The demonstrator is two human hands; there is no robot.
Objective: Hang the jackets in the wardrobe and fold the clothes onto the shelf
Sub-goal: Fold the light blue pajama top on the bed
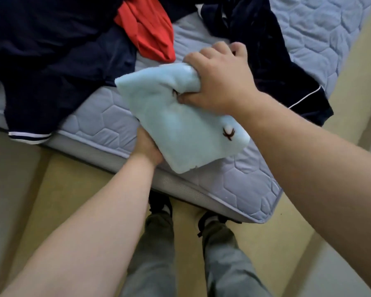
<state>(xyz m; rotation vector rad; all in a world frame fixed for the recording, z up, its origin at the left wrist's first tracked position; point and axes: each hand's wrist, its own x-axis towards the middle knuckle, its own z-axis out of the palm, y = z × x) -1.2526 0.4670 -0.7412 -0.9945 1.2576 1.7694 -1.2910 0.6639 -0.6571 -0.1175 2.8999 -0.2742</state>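
Note:
A folded light blue garment [176, 123] with small dark embroidered marks is held just above the near corner of the mattress [240, 181]. My right hand [219, 82] grips its upper edge from above, fingers closed into the cloth. My left hand [147, 146] supports it from below, mostly hidden under the fabric. A navy jacket with white trim [47, 67] lies spread on the left of the bed. A red garment [150, 28] lies crumpled behind it. Another navy garment with white piping [272, 61] drapes over the right side.
The blue quilted mattress runs diagonally, its corner near my feet [210, 219]. Beige floor [30, 179] surrounds the bed on the left and right. My grey trousers [159, 254] show at the bottom. No wardrobe or shelf is in view.

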